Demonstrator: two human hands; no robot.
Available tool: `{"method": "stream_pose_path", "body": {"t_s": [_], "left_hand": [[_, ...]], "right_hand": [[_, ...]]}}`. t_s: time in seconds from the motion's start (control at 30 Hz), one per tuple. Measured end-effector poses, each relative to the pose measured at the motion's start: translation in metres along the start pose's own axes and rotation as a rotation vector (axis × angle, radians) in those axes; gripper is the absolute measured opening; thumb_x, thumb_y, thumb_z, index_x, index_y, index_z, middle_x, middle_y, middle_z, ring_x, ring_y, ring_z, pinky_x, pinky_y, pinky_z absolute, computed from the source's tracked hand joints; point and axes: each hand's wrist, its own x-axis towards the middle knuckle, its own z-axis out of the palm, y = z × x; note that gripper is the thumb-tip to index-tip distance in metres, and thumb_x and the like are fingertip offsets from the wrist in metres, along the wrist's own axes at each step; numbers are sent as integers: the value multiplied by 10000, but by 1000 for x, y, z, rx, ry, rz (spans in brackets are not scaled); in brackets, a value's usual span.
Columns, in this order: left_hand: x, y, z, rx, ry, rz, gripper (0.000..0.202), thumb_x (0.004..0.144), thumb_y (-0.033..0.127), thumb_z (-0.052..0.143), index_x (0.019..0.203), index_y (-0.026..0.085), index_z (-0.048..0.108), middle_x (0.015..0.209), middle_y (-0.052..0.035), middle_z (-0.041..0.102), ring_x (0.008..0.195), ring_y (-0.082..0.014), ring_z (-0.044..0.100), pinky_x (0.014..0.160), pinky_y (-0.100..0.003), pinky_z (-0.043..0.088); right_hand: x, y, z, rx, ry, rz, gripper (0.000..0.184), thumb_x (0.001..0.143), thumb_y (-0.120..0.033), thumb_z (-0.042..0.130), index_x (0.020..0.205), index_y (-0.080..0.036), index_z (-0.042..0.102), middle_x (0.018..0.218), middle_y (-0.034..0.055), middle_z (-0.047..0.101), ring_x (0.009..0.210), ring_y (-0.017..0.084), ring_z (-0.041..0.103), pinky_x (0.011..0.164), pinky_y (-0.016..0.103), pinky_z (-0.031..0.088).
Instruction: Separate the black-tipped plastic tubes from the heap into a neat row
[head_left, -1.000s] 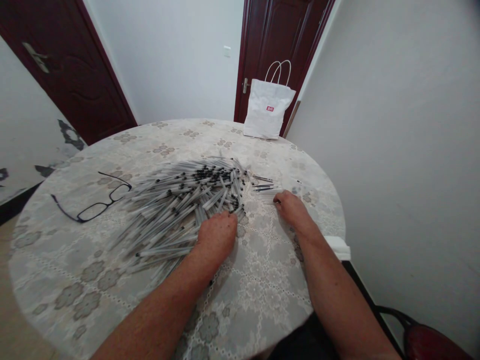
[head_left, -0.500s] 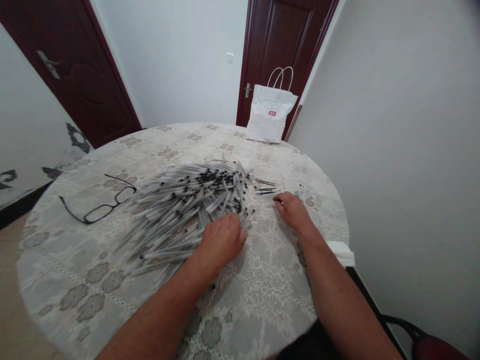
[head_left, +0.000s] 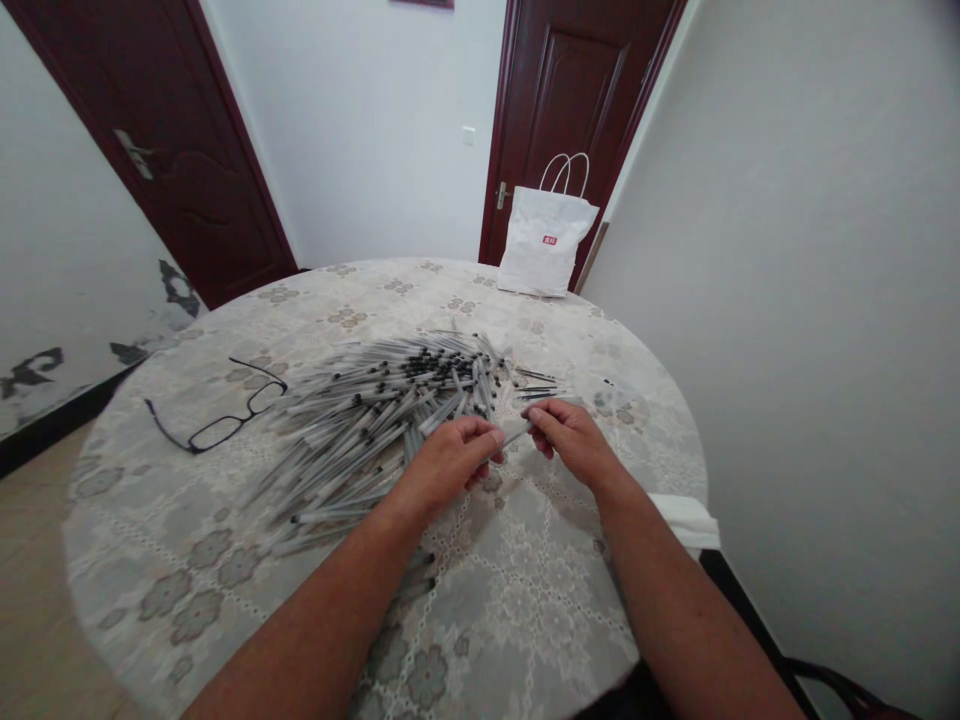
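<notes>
A big heap of clear pen barrels with black ends [head_left: 375, 410] lies on the round table [head_left: 517, 590], which has a pale flowered lace cloth. My left hand [head_left: 450, 460] is lifted just off the heap's right edge, fingers pinched on one clear pen barrel [head_left: 516, 434]. My right hand [head_left: 574, 440] meets it from the right, fingers pinched at the barrel's other end; whether it holds a thin refill is too small to tell. A few thin dark refills [head_left: 536, 383] lie just beyond my right hand.
Black-framed glasses [head_left: 217, 425] lie open on the table's left side. A white paper bag [head_left: 546, 240] stands at the far edge before a dark red door [head_left: 577, 110]. A white folded cloth [head_left: 686, 520] hangs off the right edge. A chair [head_left: 847, 690] is at bottom right.
My left hand left the heap with one barrel and lifted toward the middle. My right hand came off the refills and closed in on the barrel. The camera tilted up slightly.
</notes>
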Motion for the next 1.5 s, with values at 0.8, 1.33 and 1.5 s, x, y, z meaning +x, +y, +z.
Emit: {"method": "stream_pose_path", "body": {"t_s": [0.8,1.33,1.5], "left_hand": [[3,0,9,-456,145,77,326,857,397,735,1030,132,661,1044,-139,745,899,-236,740,695,-306,607],[2,-4,9,-417,201,138,349,898,471,669,928,125,635,896,-122,766,803,-224,746,730,-355,610],[3,-4,7,-426,206,133,370,877,490,686,905,123,655,843,-104,761,746,-209,735,691,-331,595]], "right_hand": [[-14,-10,39,171,-32,-16,463,960,-620,480,755,-208,534,580,-39,503,478,102,450,460,224,342],[-25,-29,38,-409,91,-448,294,1026,-352,463,792,-218,579,738,6,556,696,153,512,666,279,365],[-26,-28,39,-442,125,-507,161,984,-340,535,898,-225,609,813,28,585,751,175,539,705,294,406]]}}
